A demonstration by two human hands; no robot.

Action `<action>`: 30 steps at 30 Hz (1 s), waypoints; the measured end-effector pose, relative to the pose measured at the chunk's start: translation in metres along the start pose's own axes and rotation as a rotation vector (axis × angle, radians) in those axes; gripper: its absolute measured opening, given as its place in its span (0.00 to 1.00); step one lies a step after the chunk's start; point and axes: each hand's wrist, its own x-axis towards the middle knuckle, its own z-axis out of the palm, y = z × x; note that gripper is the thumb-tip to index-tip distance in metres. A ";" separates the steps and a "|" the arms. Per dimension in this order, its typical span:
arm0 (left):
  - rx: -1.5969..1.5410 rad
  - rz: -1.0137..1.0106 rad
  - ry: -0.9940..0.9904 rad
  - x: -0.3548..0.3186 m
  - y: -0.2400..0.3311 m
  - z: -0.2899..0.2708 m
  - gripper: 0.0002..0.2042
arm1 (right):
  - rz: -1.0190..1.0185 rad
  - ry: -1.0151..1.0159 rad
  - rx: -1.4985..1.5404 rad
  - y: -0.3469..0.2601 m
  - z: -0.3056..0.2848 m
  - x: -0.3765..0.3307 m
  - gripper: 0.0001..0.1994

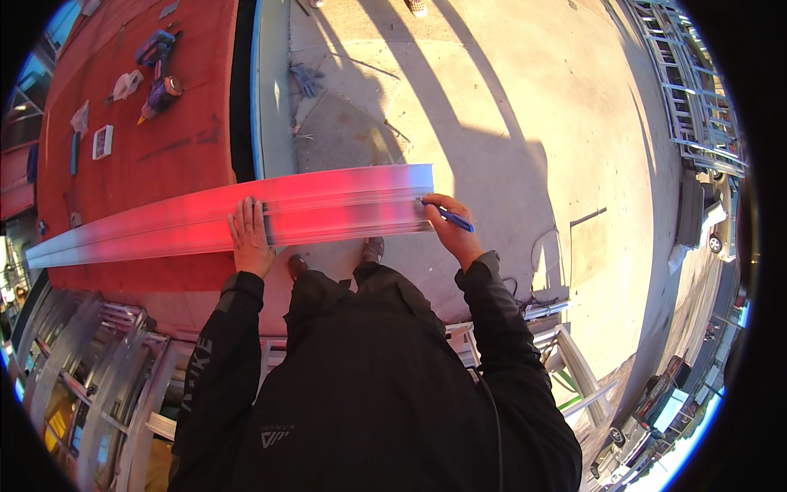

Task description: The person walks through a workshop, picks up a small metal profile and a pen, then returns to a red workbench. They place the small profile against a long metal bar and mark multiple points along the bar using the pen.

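As right grip (453,238) holds pen (457,220), profile (344,205) just left

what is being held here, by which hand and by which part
The right hand holds a blue pen near its tip; the left hand rests on the long shiny profile.

We're seeing a power drill (160,70) lying on the red tabletop (193,123), one crumpled clear bag (126,85) sitting just left of it, a small white box (102,142) lying nearer, a thin teal strip (75,153) lying beside that; a grayish glove (307,80) is resting on the concrete floor (607,107), metal frames (684,82) are standing far right, a pale car (720,223) is sitting beyond
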 end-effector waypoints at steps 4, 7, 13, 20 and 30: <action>0.012 -0.006 -0.024 0.000 -0.001 0.001 0.56 | -0.072 0.016 -0.042 0.003 0.001 0.002 0.11; 0.011 0.001 -0.008 0.000 -0.002 0.001 0.55 | -0.078 0.002 -0.009 0.004 0.002 0.002 0.11; 0.033 -0.004 -0.005 -0.001 -0.003 0.004 0.52 | 0.016 -0.002 -0.011 0.004 0.000 0.001 0.10; 0.002 -0.006 0.045 0.000 -0.002 0.006 0.50 | -0.001 0.238 0.082 0.021 -0.005 -0.002 0.15; -0.030 -0.024 0.016 0.001 0.002 0.000 0.44 | 0.076 0.191 0.262 0.038 -0.006 -0.006 0.22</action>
